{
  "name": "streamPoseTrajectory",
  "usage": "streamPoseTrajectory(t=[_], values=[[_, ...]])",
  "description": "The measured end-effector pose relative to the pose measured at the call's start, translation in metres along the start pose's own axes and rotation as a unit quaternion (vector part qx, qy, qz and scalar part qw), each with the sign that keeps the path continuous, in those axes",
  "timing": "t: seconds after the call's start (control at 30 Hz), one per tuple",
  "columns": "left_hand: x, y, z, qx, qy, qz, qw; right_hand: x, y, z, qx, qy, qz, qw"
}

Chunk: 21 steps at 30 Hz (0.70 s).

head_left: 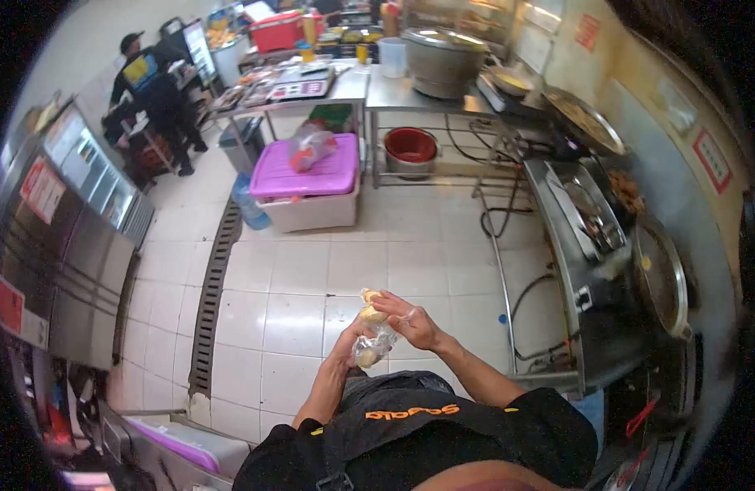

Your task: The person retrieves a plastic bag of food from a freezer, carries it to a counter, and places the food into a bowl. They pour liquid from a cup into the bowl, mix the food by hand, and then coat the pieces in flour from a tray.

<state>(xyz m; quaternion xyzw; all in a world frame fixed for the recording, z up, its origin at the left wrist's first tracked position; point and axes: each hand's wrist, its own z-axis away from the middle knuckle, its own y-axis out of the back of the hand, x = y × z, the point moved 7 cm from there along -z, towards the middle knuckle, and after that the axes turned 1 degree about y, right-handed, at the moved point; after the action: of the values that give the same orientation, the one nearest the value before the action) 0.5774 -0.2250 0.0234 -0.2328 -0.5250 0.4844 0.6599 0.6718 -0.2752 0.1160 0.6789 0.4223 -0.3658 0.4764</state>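
Note:
A small clear plastic bag (pixel 372 337) with pale yellowish pieces of food in it hangs between my two hands, in front of my chest. My left hand (pixel 350 338) grips the bag from below and from the left. My right hand (pixel 412 321) pinches the bag's upper part from the right. Both hands are above the white tiled floor (pixel 296 295), well away from the counters.
A steel cooking line with pans and a griddle (pixel 594 221) runs along the right. A white bin with a purple lid (pixel 310 184) stands ahead, and behind it steel tables with a large pot (pixel 443 61). Steel fridges (pixel 62 245) are on the left. Another person (pixel 156 98) stands far left.

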Motion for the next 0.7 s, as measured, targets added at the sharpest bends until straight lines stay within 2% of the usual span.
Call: streamPoseTrajectory(t=[0.07, 0.17, 0.23, 0.33, 0.5, 0.6, 0.7], values=[[0.043, 0.027, 0.021, 0.015, -0.046, 0.025, 0.998, -0.007, -0.038, -0.042, -0.05, 0.034, 0.067, 0.996], [0.102, 0.082, 0.05, 0.11, -0.142, 0.011, 0.984, -0.015, -0.096, -0.101, -0.133, 0.063, 0.183, 0.972], [0.134, 0.113, 0.068, 0.135, -0.161, 0.031, 0.977, -0.017, -0.136, -0.136, -0.175, 0.063, 0.24, 0.953], [0.166, 0.174, 0.083, 0.2, -0.233, 0.086, 0.948, -0.016, -0.184, -0.189, -0.186, 0.113, 0.214, 0.952], [0.229, 0.238, 0.104, 0.203, -0.311, 0.131, 0.919, 0.0, -0.249, -0.276, -0.268, 0.163, 0.204, 0.927], [0.282, 0.273, 0.111, 0.249, -0.338, 0.118, 0.9, 0.016, -0.284, -0.336, -0.288, 0.203, 0.201, 0.914], [0.348, 0.314, 0.106, 0.206, -0.322, 0.171, 0.908, 0.036, -0.317, -0.406, -0.276, 0.206, 0.203, 0.917]])
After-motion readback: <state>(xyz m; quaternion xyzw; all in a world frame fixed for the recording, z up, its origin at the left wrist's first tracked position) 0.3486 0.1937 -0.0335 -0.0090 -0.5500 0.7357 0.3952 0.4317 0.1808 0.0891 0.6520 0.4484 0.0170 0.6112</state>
